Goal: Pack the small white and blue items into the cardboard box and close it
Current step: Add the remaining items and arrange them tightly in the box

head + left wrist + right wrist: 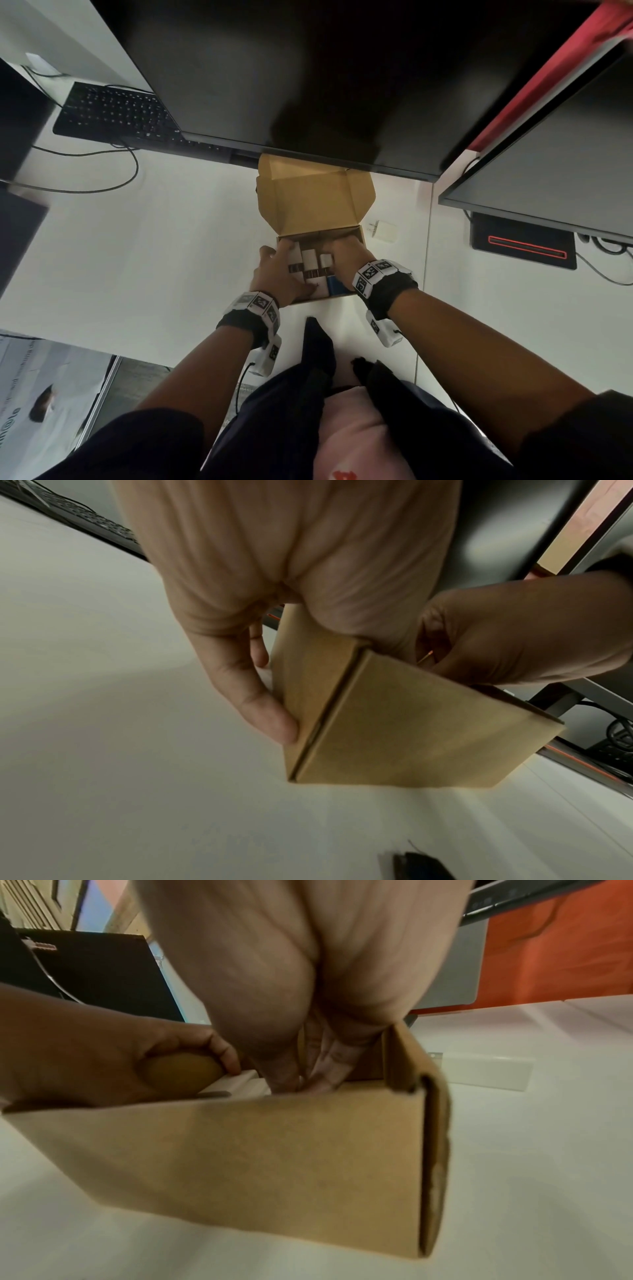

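White charger (383, 232) beside cardboard box (318, 198), absent from left-wrist view.

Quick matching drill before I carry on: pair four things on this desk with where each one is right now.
Things:
1. box lid
2. white charger
3. blue item
4. keyboard

Places:
A. on the desk right of the cardboard box
B. far left of the desk
C. standing open at the back
D. inside the box, near corner

Pairs: 1-C, 2-A, 3-D, 4-B
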Tool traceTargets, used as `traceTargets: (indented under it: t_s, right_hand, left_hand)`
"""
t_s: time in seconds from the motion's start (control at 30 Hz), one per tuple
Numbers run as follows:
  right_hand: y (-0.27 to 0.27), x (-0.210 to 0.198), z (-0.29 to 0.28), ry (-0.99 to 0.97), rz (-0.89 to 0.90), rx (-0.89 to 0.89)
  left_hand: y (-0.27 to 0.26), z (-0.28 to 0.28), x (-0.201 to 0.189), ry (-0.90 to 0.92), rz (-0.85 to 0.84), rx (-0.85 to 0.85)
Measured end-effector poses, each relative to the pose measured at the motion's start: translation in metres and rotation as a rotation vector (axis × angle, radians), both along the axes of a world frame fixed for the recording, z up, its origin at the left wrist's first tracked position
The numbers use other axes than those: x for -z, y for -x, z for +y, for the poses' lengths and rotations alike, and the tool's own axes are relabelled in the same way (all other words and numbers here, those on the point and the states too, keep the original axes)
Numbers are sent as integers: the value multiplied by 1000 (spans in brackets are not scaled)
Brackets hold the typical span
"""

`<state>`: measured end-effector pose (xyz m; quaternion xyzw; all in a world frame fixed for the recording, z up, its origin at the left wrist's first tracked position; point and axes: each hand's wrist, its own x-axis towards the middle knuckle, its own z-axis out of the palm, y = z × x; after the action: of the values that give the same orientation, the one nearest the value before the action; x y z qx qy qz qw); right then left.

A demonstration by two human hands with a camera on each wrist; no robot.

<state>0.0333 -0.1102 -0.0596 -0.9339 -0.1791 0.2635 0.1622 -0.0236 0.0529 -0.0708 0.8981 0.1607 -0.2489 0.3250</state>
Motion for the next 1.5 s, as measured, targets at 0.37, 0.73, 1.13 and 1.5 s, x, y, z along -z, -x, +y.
traceTargets:
  t_s: [0.37,0.73,1.13,1.5]
  right_hand:
    - [-5,-2,-3,34,20,13]
    - [-8,3,-3,53,51,-49]
    - [-7,0,-16,-187,-127,-15]
    - [-14,12,-86,35,-244,530]
  left_hand:
    - [0,1,0,-2,9,-1]
    - [0,0,0,11,2,-3]
    - [1,1,1,10,2,-2]
    - [1,2,5,24,4,-11]
